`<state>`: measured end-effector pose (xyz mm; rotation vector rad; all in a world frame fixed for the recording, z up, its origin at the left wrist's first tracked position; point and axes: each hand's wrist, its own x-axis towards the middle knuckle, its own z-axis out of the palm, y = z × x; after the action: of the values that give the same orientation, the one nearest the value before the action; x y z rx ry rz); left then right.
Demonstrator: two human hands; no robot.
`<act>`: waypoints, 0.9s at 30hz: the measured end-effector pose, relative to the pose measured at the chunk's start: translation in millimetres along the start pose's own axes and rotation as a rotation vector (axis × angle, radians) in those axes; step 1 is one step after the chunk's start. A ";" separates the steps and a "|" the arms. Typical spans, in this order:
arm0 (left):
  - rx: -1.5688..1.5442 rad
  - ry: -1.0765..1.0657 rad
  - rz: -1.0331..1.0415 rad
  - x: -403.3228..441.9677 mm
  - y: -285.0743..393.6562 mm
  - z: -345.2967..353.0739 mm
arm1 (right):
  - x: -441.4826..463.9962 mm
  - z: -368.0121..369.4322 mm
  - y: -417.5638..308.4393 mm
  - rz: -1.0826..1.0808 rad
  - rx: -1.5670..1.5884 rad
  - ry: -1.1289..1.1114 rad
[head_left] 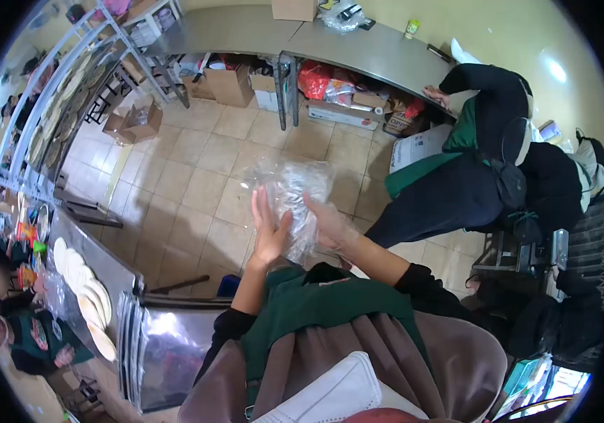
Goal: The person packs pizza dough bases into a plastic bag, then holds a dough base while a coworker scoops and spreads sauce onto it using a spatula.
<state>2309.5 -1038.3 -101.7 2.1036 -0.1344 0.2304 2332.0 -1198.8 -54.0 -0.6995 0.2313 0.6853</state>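
Between my two hands is a crumpled bundle of clear plastic (295, 189), shiny and see-through, held up in front of my green apron. My left hand (268, 231) presses along its left side, with long fingers pointing up and the thumb toward the middle. On the other side my right hand (329, 224) grips the plastic, its thumb near the centre. A thin clear film covers part of the right hand; whether this is a glove or part of the bundle, I cannot tell. What the plastic contains, if anything, is hidden by glare.
A long grey table (238, 32) runs along the wall, with boxes (229, 86) beneath. A person in dark clothes (450, 187) sits at right. At left stand a rack (69, 92) of round flat pieces and a metal table (97, 247) with pale flat rounds (83, 285).
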 end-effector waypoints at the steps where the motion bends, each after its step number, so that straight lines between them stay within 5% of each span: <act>1: -0.003 -0.011 0.005 18.9 -13.2 -4.4 | 32.0 -8.6 2.0 -0.022 0.049 -0.074; 5: 0.128 -0.111 -0.072 100.9 -61.3 -32.7 | 127.3 3.2 -21.4 -0.038 0.100 0.042; 14: -0.149 -0.086 -0.073 315.5 -126.5 -35.7 | 258.8 -34.9 -142.9 -0.197 0.434 0.018; 16: -0.126 -0.071 -0.029 366.5 -132.6 -17.8 | 268.3 -47.5 -193.6 -0.425 0.248 0.384; 27: -0.019 -0.215 0.158 646.7 -114.8 58.0 | 378.9 -130.3 -473.0 -0.873 0.364 0.778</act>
<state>2968.6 -1030.7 -85.8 2.0960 -0.4297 0.0958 2930.5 -1359.7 -65.5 -0.6068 0.6894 -0.4848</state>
